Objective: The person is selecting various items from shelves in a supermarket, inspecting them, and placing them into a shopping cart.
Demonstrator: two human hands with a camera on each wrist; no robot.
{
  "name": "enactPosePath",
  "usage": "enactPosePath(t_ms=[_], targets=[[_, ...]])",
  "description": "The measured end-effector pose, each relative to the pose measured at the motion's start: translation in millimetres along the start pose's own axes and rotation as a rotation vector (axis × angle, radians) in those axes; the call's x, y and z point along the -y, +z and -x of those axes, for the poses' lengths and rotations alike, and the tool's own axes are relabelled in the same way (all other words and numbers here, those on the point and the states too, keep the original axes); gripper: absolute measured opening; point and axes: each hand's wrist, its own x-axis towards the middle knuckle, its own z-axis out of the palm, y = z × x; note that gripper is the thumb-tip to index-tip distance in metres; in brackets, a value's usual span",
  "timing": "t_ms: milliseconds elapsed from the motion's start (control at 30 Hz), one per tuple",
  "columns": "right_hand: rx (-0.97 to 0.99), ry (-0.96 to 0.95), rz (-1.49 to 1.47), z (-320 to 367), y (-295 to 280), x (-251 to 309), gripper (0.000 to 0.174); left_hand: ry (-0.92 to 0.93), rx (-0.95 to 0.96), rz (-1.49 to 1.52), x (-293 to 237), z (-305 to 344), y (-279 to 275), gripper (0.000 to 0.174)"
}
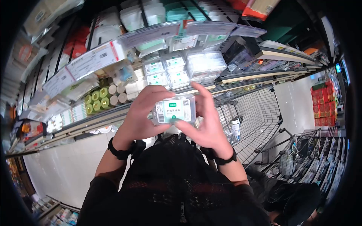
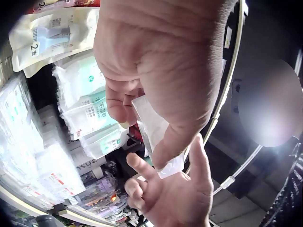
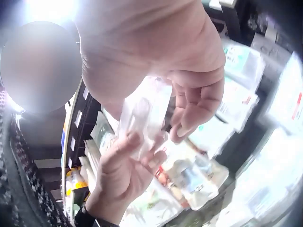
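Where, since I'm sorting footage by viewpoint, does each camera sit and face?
Head: on the person's head, facing forward and down at the shelves and clear box; torso, forearms, left hand and right hand show.
Left wrist: looks along the left hand, large in front, to the box; right hand beyond.
Right wrist: looks along the right hand; left hand beyond.
Both wrist views share the box and both hands.

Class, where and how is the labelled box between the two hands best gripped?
Probably by its short ends, one hand from each side: the box is flat and oblong, its label faces the person, and the left hand and right hand flank those ends.
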Motion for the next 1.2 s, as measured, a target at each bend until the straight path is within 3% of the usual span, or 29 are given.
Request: enactPosePath(t_ms=[67,100,167,200,267,433,600,700,867,933,967,1000,1067,1100,1200], targets=[[0.045,-0.104,-0.039,-9,22,0,0.066,-0.006,-0.021,0.001,-5,8,-4,0.067],[0.062,-0.104,-0.038,-9,28,0,0.066,-0.021,-0.043,0.069,-6,12,-6,0.067],[0.008,-0.086,-0.245,-9,38,-1,0.043,0.007,-0.056,0.138,-4,19,-11,0.072],[0.016,-0.086,-0.241,-8,39,0,0.043,0.005,-0.065,0.139,-4,22,-10,0.072],[0.008,-0.009,-0.362,-7,39,5,0.033,-0.157,-0.083,0.443,-7,25,-5,0.081],[-0.053,-0.263,-0.197,-17,47,8,0.036,-0.195,-0.108,0.649,-5,28,-5,0.075],[-0.060,-0.277,-0.121,-13,61,11,0.037,-0.201,-0.135,0.696,-2,34,-17,0.040],[-0.080,-0.293,-0.109,-10,68,5,0.039,-0.201,-0.170,0.754,-4,36,-18,0.034],[-0.052,-0.289,-0.076,-5,74,10,0.050,-0.209,-0.202,0.784,-2,38,-22,0.037],[-0.100,-0.419,-0.025,-7,79,7,0.066,-0.241,-0.233,0.829,-1,38,-31,0.039],[-0.068,-0.387,0.086,-5,75,10,0.080,-0.308,-0.151,0.954,4,40,-41,0.040],[-0.069,-0.387,0.087,-7,75,12,0.080,-0.377,-0.066,1.077,7,41,-48,0.041],[-0.153,-0.604,0.293,-16,75,15,0.083,-0.470,-0.037,1.035,7,37,-49,0.042],[-0.070,-0.655,0.320,-19,72,18,0.075,-0.562,-0.010,0.989,7,37,-49,0.044],[-0.061,-0.585,0.352,-16,75,22,0.062,-0.573,-0.074,1.013,16,40,-43,0.036]])
